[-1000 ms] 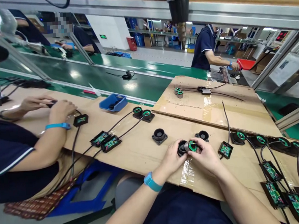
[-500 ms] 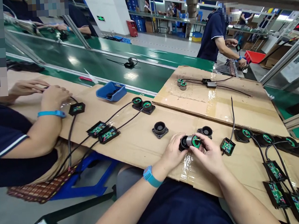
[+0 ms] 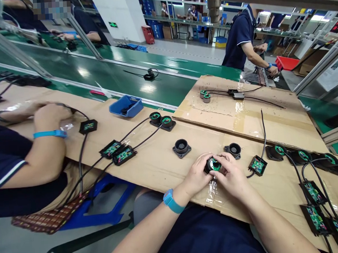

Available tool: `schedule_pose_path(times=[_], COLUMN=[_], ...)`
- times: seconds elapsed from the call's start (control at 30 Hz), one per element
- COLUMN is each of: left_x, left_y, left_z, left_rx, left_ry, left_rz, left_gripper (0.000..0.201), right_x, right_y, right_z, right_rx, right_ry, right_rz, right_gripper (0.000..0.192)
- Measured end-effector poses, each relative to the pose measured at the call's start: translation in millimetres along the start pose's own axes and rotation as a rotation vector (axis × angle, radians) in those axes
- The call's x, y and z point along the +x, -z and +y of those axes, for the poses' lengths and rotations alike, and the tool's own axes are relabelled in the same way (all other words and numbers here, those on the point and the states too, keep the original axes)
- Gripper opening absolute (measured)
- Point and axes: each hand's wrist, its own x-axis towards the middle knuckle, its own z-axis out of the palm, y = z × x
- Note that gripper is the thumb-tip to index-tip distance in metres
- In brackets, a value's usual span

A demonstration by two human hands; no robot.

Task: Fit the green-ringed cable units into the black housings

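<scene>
Circuit-board module [image 3: 214, 164] sits right of, and nearer than, the blue bin [image 3: 134, 110]; left hand [image 3: 199, 174] and right hand [image 3: 231, 175] grip it with curled, closed fingers. Uneven thumb pressure may tilt or damage it.

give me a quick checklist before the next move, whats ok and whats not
1. Left hand steadying the round black housing: ok, fingers wrap its side.
2. Right hand on the round part with a green circuit-board face: ok, fingers touch it.
3. That part fully seated in the housing: cannot tell, fingers cover the joint.
4. Square-flanged black housing, left of centre, apart from both hands: ok.
5. Open black rectangular box with a green circuit board facing up: ok.
6. Co-worker's blue-banded hand away from both hands: ok, it is far to the left.
</scene>
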Motion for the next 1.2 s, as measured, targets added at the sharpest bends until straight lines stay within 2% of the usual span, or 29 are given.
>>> schedule_pose_path(times=[0.13,0.23,0.37,0.5,0.6,0.67,0.73,0.83,0.9,1.07,1.1,1.2], left_x=[-1.4,-2.7,-3.0,-1.2,-0.7,-1.8,-3.7,-6.4,-7.1,-4.5,-3.6,-0.9], left_y=[-1.3,-2.2,-2.1,-3.2,-3.8,-1.7,3.1,12.2,16.0,14.3,13.4,12.2], left_z=[-2.1,-4.5,-6.1,-5.9,-5.7,-5.4,-5.0,-4.3,-4.5,-8.8,-9.7,-10.3], left_rx=[0.021,0.010,-0.020,-0.035,-0.081,-0.118,-0.157,-0.204,-0.219,-0.232,-0.237,-0.271], left_ry=[0.001,0.054,0.118,0.188,0.229,0.238,0.195,0.078,0.055,0.104,0.115,0.136], left_rz=[0.000,0.022,0.011,-0.043,-0.069,-0.039,0.052,0.238,0.304,0.328,0.335,0.362], left_gripper=[0.059,0.055,0.055,0.061,0.078,0.105,0.122,0.112,0.103,0.094,0.093,0.089], right_x=[-3.0,-5.9,-6.4,7.4,23.0,28.9,28.8,22.3,19.0,20.1,20.6,20.7], right_y=[-5.3,-6.4,-7.7,-9.4,-7.3,-4.0,-0.1,3.4,2.3,-4.9,-5.0,-4.9], right_z=[-0.7,0.7,4.1,1.7,-3.3,-6.7,-9.6,-12.0,-11.7,-9.3,-9.2,-8.0], right_rx=[-0.079,-0.115,-0.147,-0.235,-0.329,-0.365,-0.352,-0.296,-0.282,-0.311,-0.318,-0.339], right_ry=[-0.073,-0.021,0.059,0.006,-0.025,-0.006,0.087,0.256,0.298,0.268,0.264,0.277], right_rz=[0.017,0.022,-0.042,-0.096,-0.172,-0.190,-0.086,0.229,0.331,0.152,0.154,0.286], right_gripper=[0.053,0.059,0.051,0.041,0.034,0.028,0.025,0.030,0.032,0.029,0.028,0.030])
